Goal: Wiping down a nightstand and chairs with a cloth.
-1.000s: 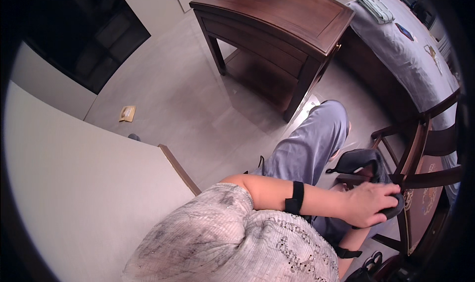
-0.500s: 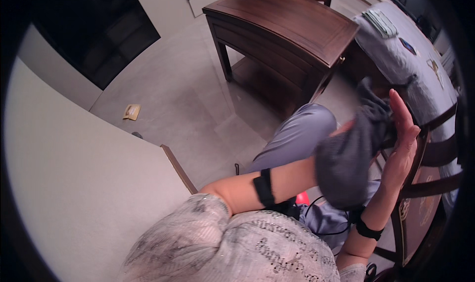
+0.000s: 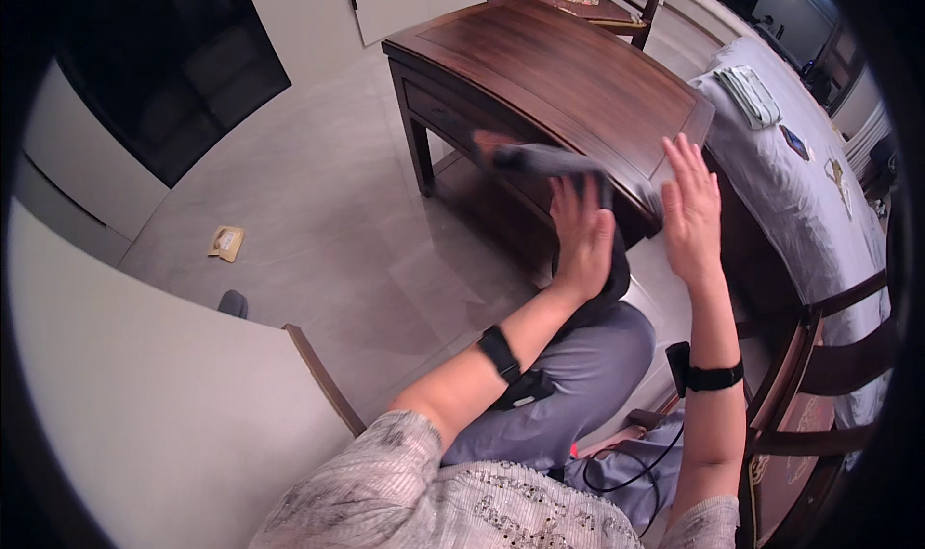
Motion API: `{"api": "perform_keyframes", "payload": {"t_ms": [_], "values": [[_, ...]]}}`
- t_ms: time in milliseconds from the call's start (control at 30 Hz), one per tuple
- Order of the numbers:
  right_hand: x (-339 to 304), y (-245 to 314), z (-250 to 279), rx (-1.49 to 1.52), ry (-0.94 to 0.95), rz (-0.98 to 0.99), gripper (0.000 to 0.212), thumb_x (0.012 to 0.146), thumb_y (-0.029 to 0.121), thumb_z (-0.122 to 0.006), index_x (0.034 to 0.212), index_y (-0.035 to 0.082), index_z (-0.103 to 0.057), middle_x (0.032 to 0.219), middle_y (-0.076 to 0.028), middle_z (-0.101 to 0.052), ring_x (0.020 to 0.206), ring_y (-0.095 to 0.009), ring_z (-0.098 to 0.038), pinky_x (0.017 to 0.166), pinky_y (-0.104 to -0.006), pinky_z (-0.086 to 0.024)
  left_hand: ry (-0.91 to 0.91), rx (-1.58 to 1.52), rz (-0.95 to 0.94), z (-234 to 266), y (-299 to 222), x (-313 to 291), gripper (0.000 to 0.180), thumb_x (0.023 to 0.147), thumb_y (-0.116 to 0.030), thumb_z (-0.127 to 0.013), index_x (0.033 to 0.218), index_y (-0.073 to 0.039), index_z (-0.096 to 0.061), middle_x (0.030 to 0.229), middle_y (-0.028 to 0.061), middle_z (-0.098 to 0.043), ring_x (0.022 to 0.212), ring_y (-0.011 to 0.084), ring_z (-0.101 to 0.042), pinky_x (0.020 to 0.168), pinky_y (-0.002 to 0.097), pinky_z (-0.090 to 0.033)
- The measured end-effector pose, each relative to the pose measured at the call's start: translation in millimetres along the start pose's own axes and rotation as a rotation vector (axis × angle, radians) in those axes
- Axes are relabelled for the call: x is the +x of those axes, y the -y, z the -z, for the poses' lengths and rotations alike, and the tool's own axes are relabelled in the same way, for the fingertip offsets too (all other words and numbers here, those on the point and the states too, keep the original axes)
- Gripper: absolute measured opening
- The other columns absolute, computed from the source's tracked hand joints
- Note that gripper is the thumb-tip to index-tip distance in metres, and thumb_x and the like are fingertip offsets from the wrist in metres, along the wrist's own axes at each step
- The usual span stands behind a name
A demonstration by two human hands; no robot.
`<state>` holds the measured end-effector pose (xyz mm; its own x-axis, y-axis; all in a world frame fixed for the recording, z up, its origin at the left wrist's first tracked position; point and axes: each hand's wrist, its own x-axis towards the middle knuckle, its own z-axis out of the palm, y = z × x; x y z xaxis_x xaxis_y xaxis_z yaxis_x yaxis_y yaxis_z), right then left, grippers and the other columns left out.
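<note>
Shirt [image 3: 520, 501], pale and patterned, is filling the lower edge, with grey-blue trousers [image 3: 602, 361] covering a bent knee just beyond it. Both bare forearms are reaching forward, each wearing a black strap [image 3: 713, 378]. The left hand [image 3: 584, 241] is lying against a dark grey item [image 3: 551, 161], its fingers long and fairly straight; whether they are gripping or only pressing, I cannot tell. The item is stretching forward and leftward from those fingers, above the knee and in front of the desk's near edge, and it is too blurred to identify. The right hand [image 3: 692, 212] is standing to the right, well apart from the item, fingers extended, palm spread, nothing showing in it.

For good handling, in my judgement, the left hand is needing a definite hold, thumb opposing fingers, and the free right hand is well placed for steadying the item's loose end. Keeping it clear of the desk edge is seeming wise.

Farther out, a dark wooden chair [image 3: 853, 366] is standing at right. On the floor at left, a small yellow packet [image 3: 226, 243] is lying, its contents hidden. The wooden desk [image 3: 568, 67] is presenting a drawer front [image 3: 453, 120], concealing whatever is inside. Beyond, a pale cover [image 3: 771, 202] is bearing a folded cloth [image 3: 750, 96].
</note>
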<state>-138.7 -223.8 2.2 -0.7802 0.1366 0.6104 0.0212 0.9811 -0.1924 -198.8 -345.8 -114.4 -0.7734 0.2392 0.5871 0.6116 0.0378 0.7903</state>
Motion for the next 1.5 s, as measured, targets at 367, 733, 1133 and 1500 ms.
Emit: {"api": "perform_keyframes", "payload": {"t_ms": [367,733,1133,1500], "values": [[20.5,13.8,-31.1,-0.05,0.198,0.033,0.062,0.09,0.045,-0.057,0.138,0.007,-0.048,0.142,-0.016,-0.048,0.137,-0.034,-0.037,0.114,-0.0481,-0.023,-0.526,-0.089,0.366,56.5,122.3,135.6,0.067,0.105,-0.04,-0.027,0.143,0.015,-0.022,0.152,0.0331,-0.014,0.143,0.0428,-0.013,0.118,0.0434,-0.012],[26.3,1.1,-31.5,0.01,0.234,0.009,0.073,0.09,0.057,-0.045,0.137,0.002,-0.048,0.141,-0.017,-0.048,0.137,-0.036,-0.037,0.113,-0.0495,-0.023,0.167,0.395,-0.867,-54.4,122.2,-18.4,0.038,0.083,-0.032,-0.055,0.117,-0.017,-0.062,0.122,0.0002,-0.056,0.128,0.0163,-0.042,0.109,0.0468,-0.027],[24.0,7.1,-30.3,-0.015,0.269,-0.095,0.093,0.086,0.076,-0.024,0.137,0.002,-0.049,0.143,-0.019,-0.046,0.137,-0.033,-0.039,0.116,-0.0501,-0.018,-0.226,0.528,-0.663,73.8,264.9,149.4,0.05,0.097,-0.033,-0.039,0.137,-0.004,-0.035,0.146,0.0113,-0.031,0.14,0.0246,-0.025,0.115,0.0409,-0.018],[28.3,9.8,-35.5,-0.218,0.271,-0.005,0.081,0.086,0.07,-0.045,0.134,0.005,-0.053,0.141,-0.018,-0.048,0.136,-0.036,-0.039,0.114,-0.0517,-0.025,-0.463,-0.157,0.013,140.4,322.4,198.9,0.068,0.104,-0.044,-0.028,0.149,0.005,-0.016,0.158,0.0173,-0.014,0.146,0.0265,-0.012,0.118,0.0342,-0.011]]}}
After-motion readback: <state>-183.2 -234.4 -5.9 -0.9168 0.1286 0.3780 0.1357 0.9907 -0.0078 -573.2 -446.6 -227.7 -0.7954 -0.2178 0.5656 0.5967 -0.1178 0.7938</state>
